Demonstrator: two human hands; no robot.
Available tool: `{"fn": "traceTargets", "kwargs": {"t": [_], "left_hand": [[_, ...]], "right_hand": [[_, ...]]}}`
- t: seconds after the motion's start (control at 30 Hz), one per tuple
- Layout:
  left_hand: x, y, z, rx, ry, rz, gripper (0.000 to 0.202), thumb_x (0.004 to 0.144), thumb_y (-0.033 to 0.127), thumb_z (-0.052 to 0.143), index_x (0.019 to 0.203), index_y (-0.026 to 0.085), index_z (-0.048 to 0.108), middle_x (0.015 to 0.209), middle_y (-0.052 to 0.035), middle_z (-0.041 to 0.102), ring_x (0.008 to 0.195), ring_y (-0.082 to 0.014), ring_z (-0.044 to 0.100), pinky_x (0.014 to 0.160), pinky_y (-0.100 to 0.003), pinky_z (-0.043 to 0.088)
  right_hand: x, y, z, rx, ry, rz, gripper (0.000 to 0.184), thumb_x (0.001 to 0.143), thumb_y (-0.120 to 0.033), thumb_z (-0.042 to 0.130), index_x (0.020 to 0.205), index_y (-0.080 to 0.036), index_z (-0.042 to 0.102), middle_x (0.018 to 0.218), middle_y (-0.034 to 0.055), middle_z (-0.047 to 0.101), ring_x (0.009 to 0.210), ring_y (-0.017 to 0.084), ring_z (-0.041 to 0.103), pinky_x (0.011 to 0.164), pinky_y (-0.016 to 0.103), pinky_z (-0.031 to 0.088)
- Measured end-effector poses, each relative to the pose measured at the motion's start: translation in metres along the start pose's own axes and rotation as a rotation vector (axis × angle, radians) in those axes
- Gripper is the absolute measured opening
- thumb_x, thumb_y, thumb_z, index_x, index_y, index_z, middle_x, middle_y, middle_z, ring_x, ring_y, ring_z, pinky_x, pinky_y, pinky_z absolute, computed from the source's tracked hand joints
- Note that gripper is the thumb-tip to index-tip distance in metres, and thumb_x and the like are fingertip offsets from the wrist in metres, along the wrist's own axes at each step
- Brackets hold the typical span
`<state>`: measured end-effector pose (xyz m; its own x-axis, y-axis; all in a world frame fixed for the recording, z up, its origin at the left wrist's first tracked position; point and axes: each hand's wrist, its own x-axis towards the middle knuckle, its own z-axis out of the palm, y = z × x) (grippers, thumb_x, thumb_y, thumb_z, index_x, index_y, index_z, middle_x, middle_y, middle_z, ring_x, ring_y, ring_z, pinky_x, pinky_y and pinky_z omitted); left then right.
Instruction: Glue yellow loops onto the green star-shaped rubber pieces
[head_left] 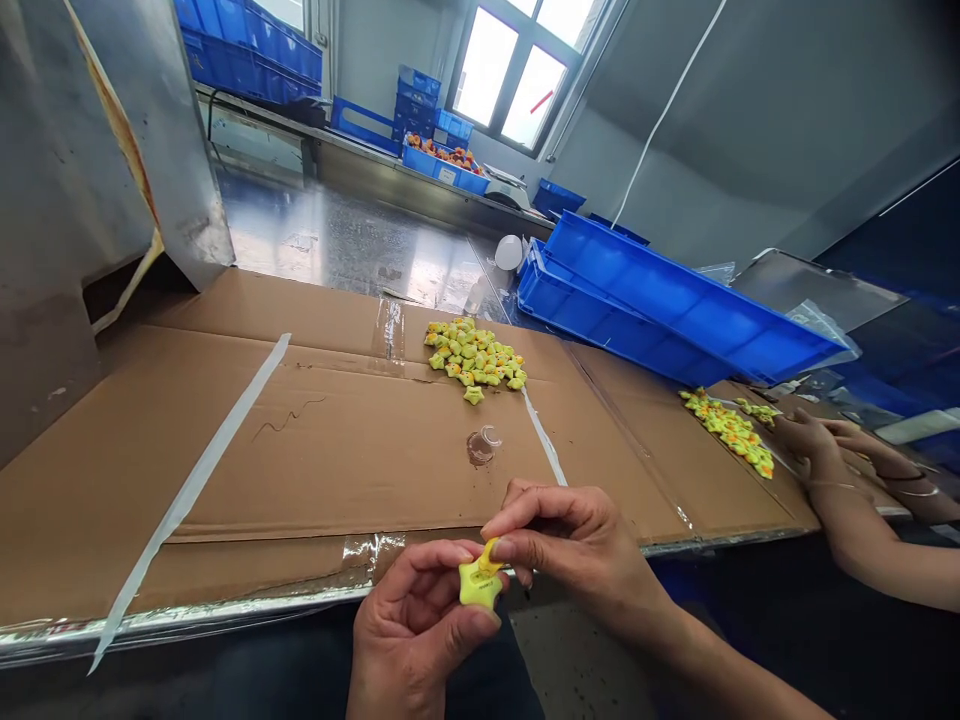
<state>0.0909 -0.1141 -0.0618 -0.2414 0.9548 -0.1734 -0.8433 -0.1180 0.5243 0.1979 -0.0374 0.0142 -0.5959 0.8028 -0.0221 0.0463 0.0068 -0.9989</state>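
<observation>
My left hand (416,625) is closed, holding a small yellow-green star-shaped figure (478,590) between thumb and fingers just in front of the table edge. Dark markings show on the star's face. My right hand (577,540) pinches a small orange-yellow piece (490,553) at the star's upper point; the piece touches the star, but whether it is fixed there I cannot tell. Farther back lies a pile of similar yellow-green stars (480,355), some with orange parts. Between the pile and my hands is a small clear round cup (491,437) beside a dark wet-looking patch (480,452).
Brown cardboard (337,440) covers the table, with white tape strips (217,450). Blue crates (660,300) stand at the back right. A co-worker's hands (817,445) are at the right, near another pile of stars (727,430). A metal housing (172,150) rises at left.
</observation>
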Motion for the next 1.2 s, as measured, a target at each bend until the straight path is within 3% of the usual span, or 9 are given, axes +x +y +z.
{"fn": "traceTargets", "kwargs": {"t": [0.33, 0.67, 1.2], "left_hand": [[-0.001, 0.0, 0.002, 0.006, 0.023, 0.009, 0.027, 0.049, 0.016, 0.086, 0.072, 0.02, 0.073, 0.077, -0.0016, 0.075, 0.068, -0.0167, 0.07, 0.066, -0.02, 0.054], [-0.004, -0.001, 0.002, 0.049, 0.052, 0.032, 0.027, 0.047, 0.018, 0.087, 0.07, 0.022, 0.074, 0.076, -0.0009, 0.074, 0.063, -0.0168, 0.068, 0.062, -0.023, 0.056], [-0.004, -0.001, -0.003, 0.075, 0.071, 0.027, 0.028, 0.043, 0.018, 0.088, 0.068, 0.021, 0.076, 0.075, -0.0008, 0.072, 0.066, -0.0177, 0.067, 0.058, -0.022, 0.054]], "right_hand": [[-0.004, 0.0, -0.002, -0.111, -0.009, -0.053, 0.002, 0.076, -0.016, 0.075, 0.078, -0.018, 0.076, 0.066, 0.0004, 0.06, 0.051, 0.007, 0.055, 0.047, 0.016, 0.044], [-0.007, -0.001, -0.008, -0.53, -0.064, -0.302, 0.008, 0.084, -0.023, 0.07, 0.083, -0.017, 0.075, 0.063, 0.0028, 0.062, 0.057, 0.013, 0.053, 0.052, 0.023, 0.041], [-0.011, -0.003, -0.008, -0.585, -0.156, -0.409, 0.013, 0.082, -0.009, 0.069, 0.091, -0.019, 0.073, 0.069, 0.0007, 0.063, 0.062, 0.012, 0.056, 0.057, 0.021, 0.043]]}}
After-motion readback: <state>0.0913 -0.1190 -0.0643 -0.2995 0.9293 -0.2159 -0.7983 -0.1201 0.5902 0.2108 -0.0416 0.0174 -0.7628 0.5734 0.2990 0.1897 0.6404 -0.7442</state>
